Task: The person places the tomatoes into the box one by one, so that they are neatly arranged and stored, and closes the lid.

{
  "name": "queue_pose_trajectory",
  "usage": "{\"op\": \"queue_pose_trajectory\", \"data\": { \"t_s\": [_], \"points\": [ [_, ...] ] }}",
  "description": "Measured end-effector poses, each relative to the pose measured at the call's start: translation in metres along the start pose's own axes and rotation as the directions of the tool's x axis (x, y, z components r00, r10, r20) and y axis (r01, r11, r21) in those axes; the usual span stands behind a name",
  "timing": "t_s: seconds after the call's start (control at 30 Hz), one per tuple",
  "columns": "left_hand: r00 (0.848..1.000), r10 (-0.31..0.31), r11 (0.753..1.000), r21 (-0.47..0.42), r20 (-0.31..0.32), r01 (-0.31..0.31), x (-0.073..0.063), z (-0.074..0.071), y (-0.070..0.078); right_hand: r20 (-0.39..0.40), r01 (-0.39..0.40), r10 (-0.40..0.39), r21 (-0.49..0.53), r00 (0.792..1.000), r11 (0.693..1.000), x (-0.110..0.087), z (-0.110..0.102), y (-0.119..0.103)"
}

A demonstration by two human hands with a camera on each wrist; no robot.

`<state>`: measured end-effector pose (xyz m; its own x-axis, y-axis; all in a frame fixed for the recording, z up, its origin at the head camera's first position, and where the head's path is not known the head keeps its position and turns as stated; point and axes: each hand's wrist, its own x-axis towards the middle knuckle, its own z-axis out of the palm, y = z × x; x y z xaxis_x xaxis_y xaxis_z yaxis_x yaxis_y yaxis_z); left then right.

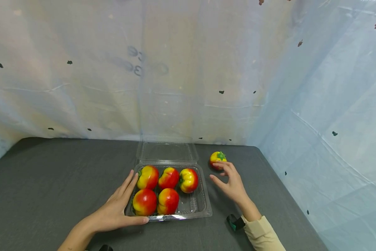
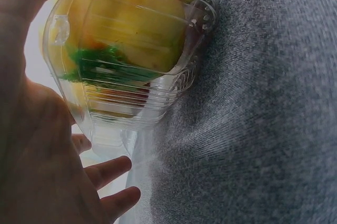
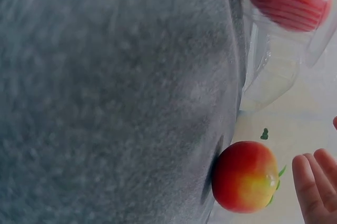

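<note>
A clear plastic clamshell box (image 1: 192,205) lies on the dark table with its lid (image 1: 166,152) folded back. Inside sit several red-and-yellow bell peppers (image 1: 144,202), filling all but the front right part of the box. My left hand (image 1: 117,211) rests against the box's near left corner, fingers straight along the left rim and thumb on the front edge. One more bell pepper (image 3: 245,176), with a green stem, stands on the table beyond the box's right side. My right hand (image 1: 233,184) reaches toward it, thumb and fingers spread, fingertips apart from it in the right wrist view.
The grey cloth-covered table (image 1: 65,181) extends to both sides of the box. Translucent plastic sheeting (image 1: 181,69) hangs behind the table, and more sheeting (image 1: 338,104) closes off the right side. A dark strap (image 1: 235,222) sits at my right wrist.
</note>
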<state>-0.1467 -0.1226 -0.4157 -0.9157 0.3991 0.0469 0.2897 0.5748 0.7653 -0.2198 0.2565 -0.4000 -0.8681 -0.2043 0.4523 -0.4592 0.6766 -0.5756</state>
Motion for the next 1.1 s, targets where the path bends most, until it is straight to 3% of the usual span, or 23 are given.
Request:
{"op": "queue_pose_trajectory", "data": {
  "t_s": [0.73,1.1],
  "points": [
    [1.000,-0.015,1.000,0.007,0.003,0.015,0.000,0.000,0.001,-0.047,-0.098,0.097,-0.025,0.994,0.995,0.016,-0.001,0.017],
    [1.000,-0.013,1.000,-0.004,0.005,0.013,0.000,0.001,0.000,-0.021,-0.147,0.147,-0.027,0.989,0.989,0.022,0.000,0.028]
  ]
}}
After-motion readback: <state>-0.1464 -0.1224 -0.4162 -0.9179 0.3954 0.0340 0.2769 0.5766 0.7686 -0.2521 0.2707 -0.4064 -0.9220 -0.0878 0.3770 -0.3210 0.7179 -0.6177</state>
